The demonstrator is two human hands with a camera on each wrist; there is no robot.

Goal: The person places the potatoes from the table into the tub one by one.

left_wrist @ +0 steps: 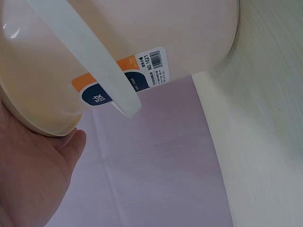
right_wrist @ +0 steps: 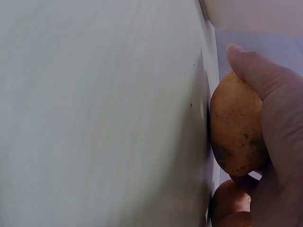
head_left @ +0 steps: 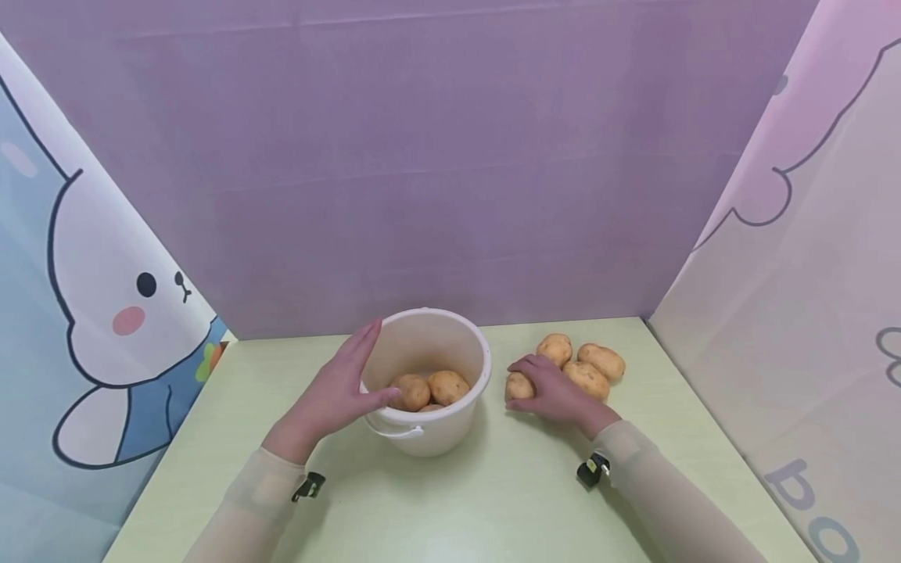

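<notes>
A white plastic bucket (head_left: pixel 450 344) stands mid-table with a few potatoes (head_left: pixel 431 389) inside. My left hand (head_left: pixel 348 379) rests flat against its left side, fingers straight, thumb lying over the rim. The left wrist view shows the bucket wall (left_wrist: pixel 189 33), its white handle (left_wrist: pixel 94 61), a label, and my palm (left_wrist: pixel 33 175) at the rim. My right hand (head_left: pixel 547 389) curls over a potato (head_left: pixel 516 386) lying on the table just right of the bucket. In the right wrist view the thumb and fingers (right_wrist: pixel 277 118) wrap that potato (right_wrist: pixel 236 125).
Three more potatoes (head_left: pixel 587 366) lie in a loose pile behind my right hand; one (right_wrist: pixel 227 203) shows under it. The pale green table (head_left: pixel 493 500) is boxed in by a purple back panel and printed side panels (head_left: pixel 809 313).
</notes>
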